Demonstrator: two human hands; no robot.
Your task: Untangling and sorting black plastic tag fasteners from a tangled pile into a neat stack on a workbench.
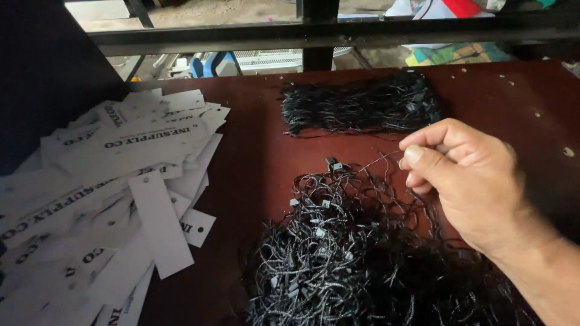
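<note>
Right hand (468, 181): the only hand I have in view, entering from the lower right. Fingers curled in, thumb pressed against forefinger, pinching one thin black string (377, 162) by its end. The string runs leftward and down from the pinch to a small plastic fastener (333, 164) and into the heap below. Left hand: not in view.

Loose heap of strings (356, 253): directly under and left of my hand, on the table (254, 169). Black cords flecked with silver, tangled, with small grey fasteners scattered through. I judge these very light, limp and prone to snagging on one another; a single cord is best taken at its free end or at the fastener, then drawn out slowly so neighbours do not lift with it.

Bundled strings (362, 108): a second, tidier lot lying lengthwise farther back on the table, well apart from the heap.

Paper tags (139, 187): a spread pile of white rectangular cards at the left, some printed in black, at least some with a punched hole near one end. One blank tag (160, 223) lies uppermost near the pile's edge. Thin, light, stiff enough to pick by an edge.

Table: dark reddish-brown, with a dark rail (338, 33) beyond its far side.
</note>
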